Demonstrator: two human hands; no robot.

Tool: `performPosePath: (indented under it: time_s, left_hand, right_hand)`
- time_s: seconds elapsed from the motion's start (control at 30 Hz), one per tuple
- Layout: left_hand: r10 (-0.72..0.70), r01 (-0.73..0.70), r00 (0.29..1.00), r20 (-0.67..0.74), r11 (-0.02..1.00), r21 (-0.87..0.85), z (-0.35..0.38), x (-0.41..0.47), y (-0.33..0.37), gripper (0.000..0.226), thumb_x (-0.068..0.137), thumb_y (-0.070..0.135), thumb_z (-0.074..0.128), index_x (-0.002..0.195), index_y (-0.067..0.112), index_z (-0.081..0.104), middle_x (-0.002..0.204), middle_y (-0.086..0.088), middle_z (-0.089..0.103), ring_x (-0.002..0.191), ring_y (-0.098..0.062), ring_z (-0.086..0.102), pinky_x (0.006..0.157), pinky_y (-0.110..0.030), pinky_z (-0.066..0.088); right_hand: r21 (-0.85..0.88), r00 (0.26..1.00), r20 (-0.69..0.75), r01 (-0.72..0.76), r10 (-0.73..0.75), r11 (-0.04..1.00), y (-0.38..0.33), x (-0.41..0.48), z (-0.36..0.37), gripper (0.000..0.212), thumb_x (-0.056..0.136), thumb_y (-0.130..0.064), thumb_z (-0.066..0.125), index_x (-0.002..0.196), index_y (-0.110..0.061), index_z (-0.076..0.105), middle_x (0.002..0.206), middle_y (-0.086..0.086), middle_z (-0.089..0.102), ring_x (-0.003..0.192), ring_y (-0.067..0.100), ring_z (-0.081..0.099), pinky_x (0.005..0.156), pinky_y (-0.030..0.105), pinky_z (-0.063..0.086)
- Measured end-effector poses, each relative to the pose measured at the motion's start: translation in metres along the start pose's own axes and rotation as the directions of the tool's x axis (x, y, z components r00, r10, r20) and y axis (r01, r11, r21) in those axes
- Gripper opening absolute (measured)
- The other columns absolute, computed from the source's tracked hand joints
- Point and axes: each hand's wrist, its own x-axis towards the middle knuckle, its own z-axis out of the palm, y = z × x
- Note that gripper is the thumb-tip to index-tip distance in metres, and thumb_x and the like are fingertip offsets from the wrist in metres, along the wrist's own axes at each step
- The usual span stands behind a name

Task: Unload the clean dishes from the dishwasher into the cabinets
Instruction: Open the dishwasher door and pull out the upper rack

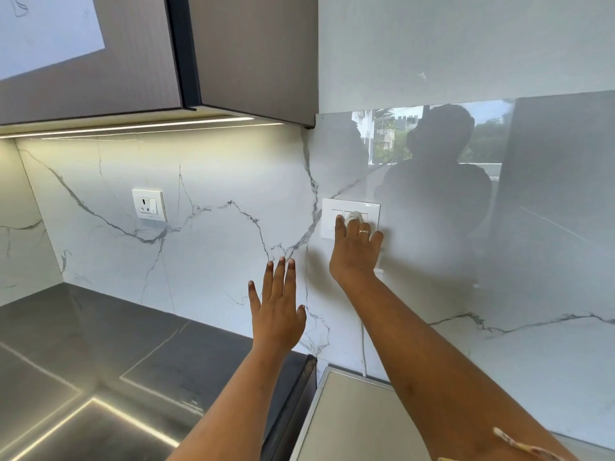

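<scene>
1. The right hand (356, 251) is stretched up against the marble wall (213, 234), its fingers laid over a white switch plate (350, 218); a small white rounded thing (354, 217), perhaps a plug, lies under the fingertips. Whether it is gripped or only pressed cannot be told. A ring (363, 231) is worn on one finger.
2. The left hand (278, 307) is held flat and fully open, fingers spread and pointing upward, with nothing in it. It is raised before the wall, below and to the left of the right hand; whether it touches the wall cannot be told.
3. A thin white cable (363, 347) is seen running down the wall beneath the right forearm, to the back edge of a pale grey appliance top (349, 420) at the bottom of the view.
4. No dishes and no dishwasher interior are shown; whether the pale top belongs to the dishwasher cannot be told.
5. An upper cabinet (139, 61) with dark ribbed doors is shown closed at the upper left, so its contents are hidden. A lit strip (149, 127) runs along its underside.
6. A dark glossy countertop (100, 354) lies at the lower left, bearing only reflections of the light.
7. A second white socket (149, 205) is fixed to the wall further left, well apart from both hands.
8. No brand, label or legible writing can be made out on the plates, cabinet or appliance.
</scene>
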Motion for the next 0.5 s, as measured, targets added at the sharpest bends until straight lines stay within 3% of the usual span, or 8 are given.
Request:
performPosePath:
  time_s: [0.27,0.5]
  left_hand:
    - [0.018,-0.016,1.0,0.021,0.999,-0.05,-0.017,-0.043,-0.001,0.087,0.092,0.037,0.043,0.14,0.026,-0.029,0.157,0.004,-0.017,0.144,-0.018,-0.019,0.114,-0.05,-0.007]
    - [0.072,-0.063,0.995,0.065,0.99,-0.129,-0.029,-0.113,-0.011,0.083,0.093,0.04,0.043,0.147,0.021,-0.017,0.159,0.001,-0.012,0.146,-0.019,-0.015,0.115,-0.052,-0.001]
  right_hand:
    - [-0.01,0.986,0.151,-0.069,0.069,0.998,0.004,-0.076,0.0,0.092,0.083,-0.027,0.061,0.151,-0.021,-0.001,0.149,0.009,0.024,0.137,0.029,0.024,0.106,0.047,0.023]
    - [0.043,0.955,0.258,-0.16,0.144,0.986,0.001,-0.164,-0.002,0.09,0.084,-0.025,0.054,0.15,-0.027,-0.008,0.15,0.008,0.02,0.139,0.03,0.018,0.105,0.05,0.024]
